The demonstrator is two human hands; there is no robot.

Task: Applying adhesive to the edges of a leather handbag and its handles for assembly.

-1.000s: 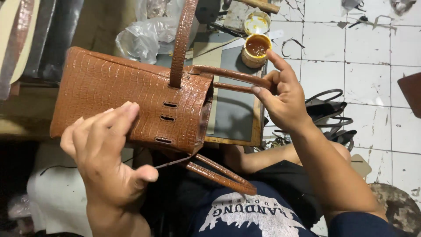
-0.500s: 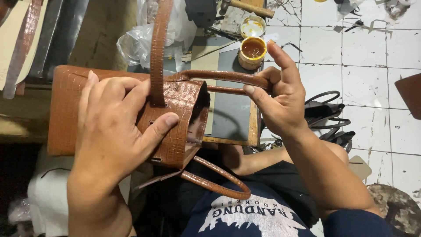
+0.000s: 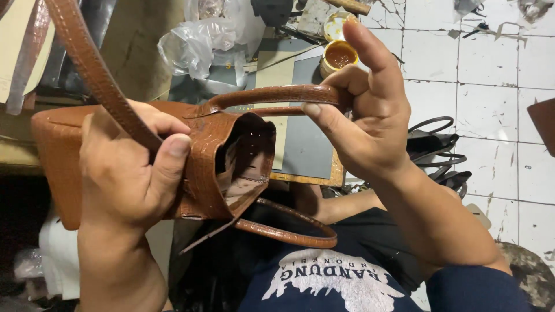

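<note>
Left hand clamps the brown croc-embossed bag mid-frame over the lap, thumb pinning the long strap. Right hand pinches the upper handle at 3 o'clock. Best to pull the handle square, bag mouth open. Open glue tin at 12 on the board; black straps on the floor crowd the right elbow.

A small open tub of brown glue is sitting at twelve o'clock, its yellow lid lying just beyond it. Crumpled clear plastic is lying at eleven o'clock. Dark bag straps are resting on the white tiled floor at three o'clock.
</note>
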